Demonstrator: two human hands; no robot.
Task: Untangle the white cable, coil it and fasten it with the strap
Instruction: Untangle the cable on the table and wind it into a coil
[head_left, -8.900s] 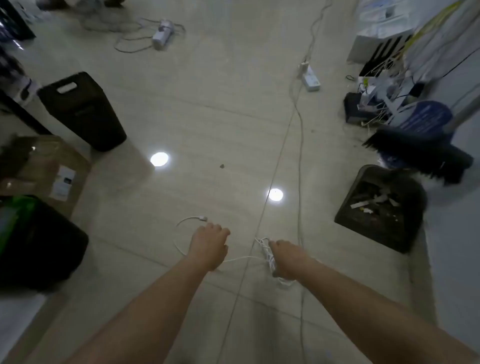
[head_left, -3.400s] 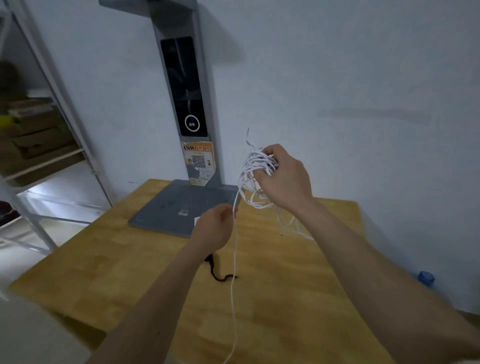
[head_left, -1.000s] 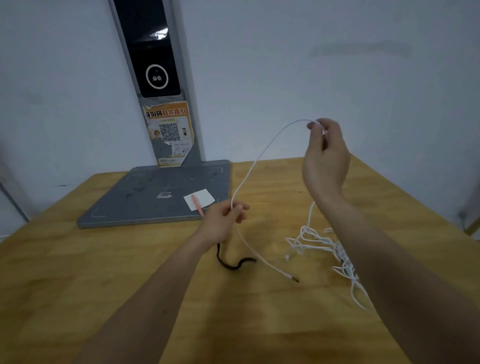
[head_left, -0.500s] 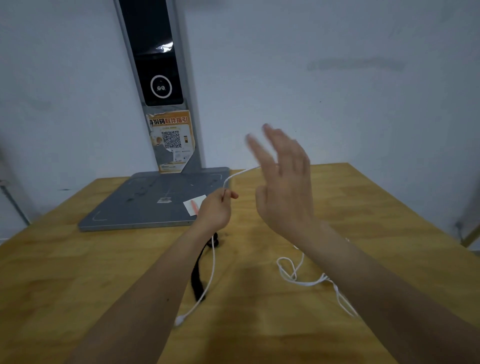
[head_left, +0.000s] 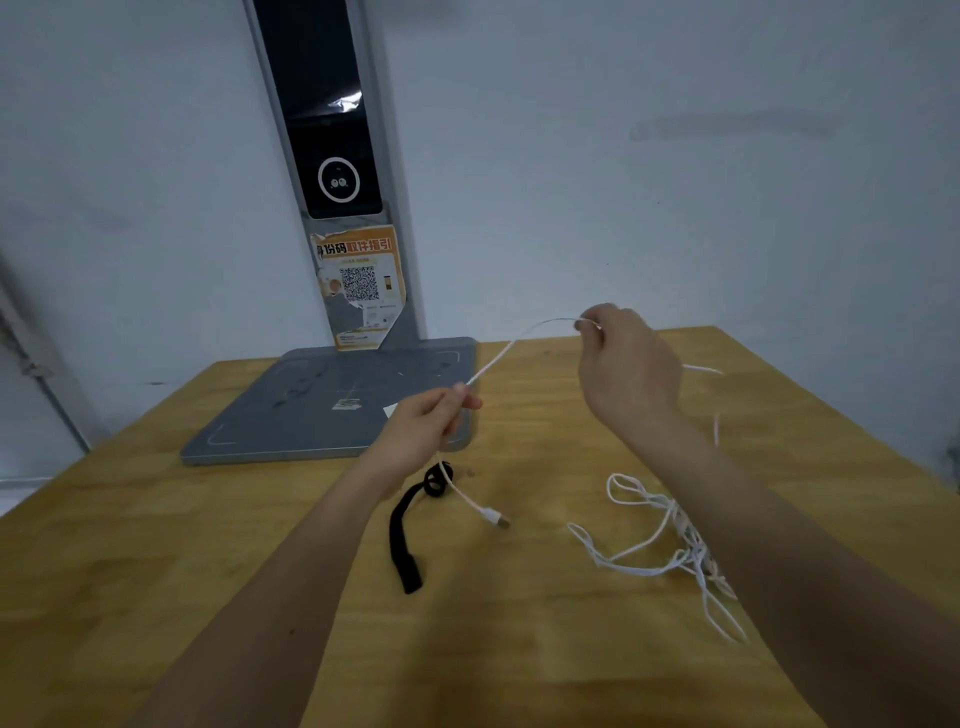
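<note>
Black strap (head_left: 404, 530) lies loose on wooden table (head_left: 156, 571); white cable (head_left: 660, 540) tangled at right. Left hand (head_left: 423, 431) and right hand (head_left: 626, 364) each pinch its raised span. Beyond, grey stand (head_left: 332, 410) bears orange QR-code sticker (head_left: 361, 280), characters not confidently legible.

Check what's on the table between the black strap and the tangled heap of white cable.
Head view: only the cable's loose plug end, lying just right of the black strap; then bare wooden table up to the tangled heap.
</note>
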